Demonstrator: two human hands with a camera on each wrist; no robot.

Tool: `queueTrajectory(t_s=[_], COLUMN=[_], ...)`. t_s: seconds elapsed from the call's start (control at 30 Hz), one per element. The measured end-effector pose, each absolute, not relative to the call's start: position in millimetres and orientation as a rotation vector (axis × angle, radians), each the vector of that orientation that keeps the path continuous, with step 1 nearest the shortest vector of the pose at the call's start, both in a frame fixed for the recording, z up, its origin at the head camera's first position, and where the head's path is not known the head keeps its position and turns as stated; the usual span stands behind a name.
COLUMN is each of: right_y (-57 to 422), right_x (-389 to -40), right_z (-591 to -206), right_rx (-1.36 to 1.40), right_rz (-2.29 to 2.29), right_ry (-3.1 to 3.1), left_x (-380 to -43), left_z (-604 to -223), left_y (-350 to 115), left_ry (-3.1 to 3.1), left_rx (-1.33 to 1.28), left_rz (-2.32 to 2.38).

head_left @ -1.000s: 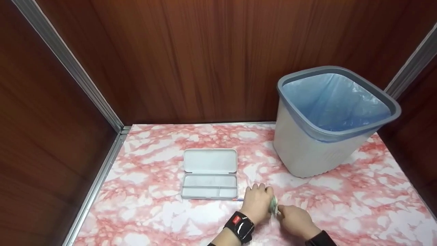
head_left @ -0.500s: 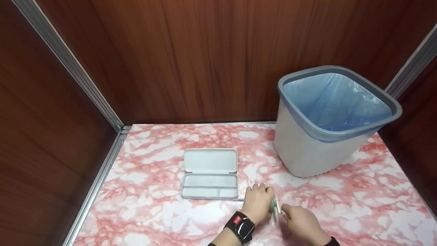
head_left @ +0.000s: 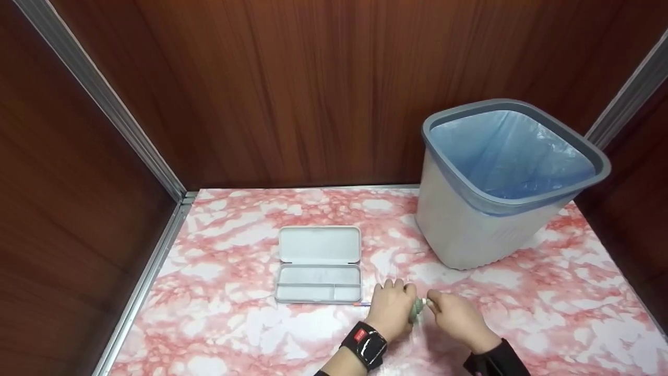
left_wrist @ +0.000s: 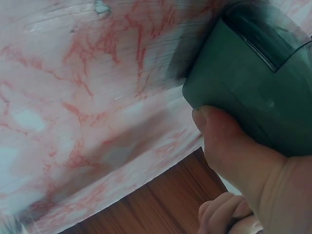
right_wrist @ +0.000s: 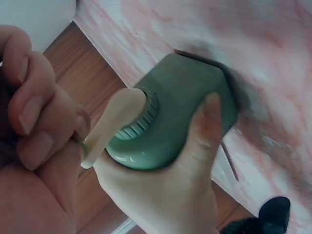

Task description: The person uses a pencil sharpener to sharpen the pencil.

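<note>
Well, from where I stand, I see a person whose left hand (head_left: 394, 308) is closed around a green sharpener (right_wrist: 187, 87) on the table (head_left: 235, 326); in the left wrist view the thumb is laid along its side. The sharpener is therefore between both hands, to the right of the open box (head_left: 318, 275) as one looks from the person's side

Its pale handle (right_wrist: 113, 117) is set on a round, ridged green part, and the right hand (head_left: 459, 318) pinches the small outer end of this handle. The grip there is narrow, with the fingers bent, although they cover part of the end

On the other side of the left hand, a thin pencil (head_left: 364, 304) comes out, red and blue in the part that I can see, just beside the near right corner of the box. The rest of it is hidden by the hand

The box is grey, with its lid (head_left: 320, 245) laid back and thin dividers inside. Farther back on the right stands a pale bin (head_left: 464, 230) with a blue bag (head_left: 511, 151) inside it, well apart from the box. Around the left wrist there is a black band (head_left: 364, 345), and brown walls (head_left: 292, 94) rise behind the table
</note>
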State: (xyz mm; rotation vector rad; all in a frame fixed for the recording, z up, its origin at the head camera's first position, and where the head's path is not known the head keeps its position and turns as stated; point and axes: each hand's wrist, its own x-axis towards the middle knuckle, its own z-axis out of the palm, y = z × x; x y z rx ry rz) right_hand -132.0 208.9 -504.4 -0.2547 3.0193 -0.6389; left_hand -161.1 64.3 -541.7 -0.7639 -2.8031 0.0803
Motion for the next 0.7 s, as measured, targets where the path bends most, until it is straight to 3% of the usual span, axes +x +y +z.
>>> queueTrajectory(t_s=[0.47, 0.7], right_y=[211, 210], right_x=[-173, -169], right_z=[-524, -553], right_rx=[-0.251, -0.219], right_rz=[-0.538, -0.536], right_ry=[3.004, 2.943], left_x=[-161, -163], left_z=[-544, -544], left_y=[65, 64], left_ry=[-2.808, -2.785], left_rx=[-0.755, -0.747], left_rz=[0.097, 0.114])
